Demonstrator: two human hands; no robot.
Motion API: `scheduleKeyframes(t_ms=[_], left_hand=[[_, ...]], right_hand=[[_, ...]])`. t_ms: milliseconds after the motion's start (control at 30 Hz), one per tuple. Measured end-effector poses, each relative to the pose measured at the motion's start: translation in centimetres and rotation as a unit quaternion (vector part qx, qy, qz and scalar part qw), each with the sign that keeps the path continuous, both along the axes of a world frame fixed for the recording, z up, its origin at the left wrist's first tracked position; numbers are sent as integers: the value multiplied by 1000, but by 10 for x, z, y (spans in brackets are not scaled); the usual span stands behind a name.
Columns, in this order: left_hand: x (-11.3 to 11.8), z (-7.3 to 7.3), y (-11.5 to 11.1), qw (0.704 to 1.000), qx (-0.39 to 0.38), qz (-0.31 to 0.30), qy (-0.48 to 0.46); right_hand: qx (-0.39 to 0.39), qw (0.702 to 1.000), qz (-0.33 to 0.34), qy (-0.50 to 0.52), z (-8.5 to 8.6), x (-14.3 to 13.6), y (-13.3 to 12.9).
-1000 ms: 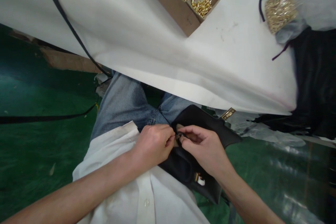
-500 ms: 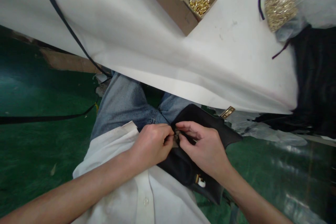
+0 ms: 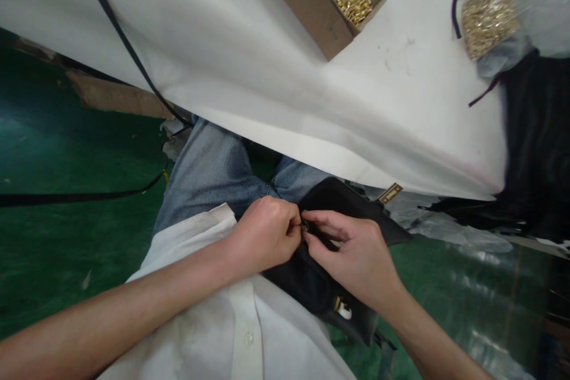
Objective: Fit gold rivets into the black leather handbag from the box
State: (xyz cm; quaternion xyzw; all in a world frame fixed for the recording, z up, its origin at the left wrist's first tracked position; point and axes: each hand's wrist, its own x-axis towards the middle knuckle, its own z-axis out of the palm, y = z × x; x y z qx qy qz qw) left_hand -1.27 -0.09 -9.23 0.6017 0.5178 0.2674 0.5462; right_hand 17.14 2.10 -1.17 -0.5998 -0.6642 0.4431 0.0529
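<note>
A black bag-like leather piece (image 3: pixel 307 285) lies across my lap. At its upper edge my left hand (image 3: pixel 269 231) is closed, fingertips pinched together against something small and hidden. Facing it, my right hand (image 3: pixel 354 249) has thumb and index finger nearly meeting at a small dark piece at the same spot; its exact kind does not show. A gold rectangular plate (image 3: pixel 390 193) sticks out at the flap's right corner. Lower down, a gold fitting with a white part (image 3: pixel 342 307) sits on the black leather.
Above my knees runs the white-covered table (image 3: pixel 285 101). On it stand a cardboard box (image 3: pixel 307 6) of gold hardware and a clear bag (image 3: pixel 490 27) of gold pieces. Black material (image 3: pixel 538 142) hangs at the right, and a black strap (image 3: pixel 120 29) crosses the left side.
My left hand has risen slightly and rolled over the pinched spot. The small light piece seen between the hands is now mostly covered. The table items sit a little farther right in view.
</note>
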Motion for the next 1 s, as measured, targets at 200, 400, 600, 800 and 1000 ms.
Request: scheduleKeyframes(t_ms=[200, 400, 600, 800, 1000], left_hand=[[1, 1, 3, 1000, -18, 4, -18], [-6, 9, 15, 998, -45, -19, -34], [-17, 4, 19, 995, -45, -48, -72], [-20, -2, 20, 994, -7, -94, -59], [-20, -2, 20, 994, 27, -100, -45]], right_hand=[[-6, 1000, -13, -19, -6, -1, 1], [-7, 1000, 13, -25, -5, -2, 4], [-13, 1000, 16, -8, -5, -5, 6], [-33, 999, 23, 0, -6, -3, 9], [-43, 998, 41, -3, -5, -5, 13]])
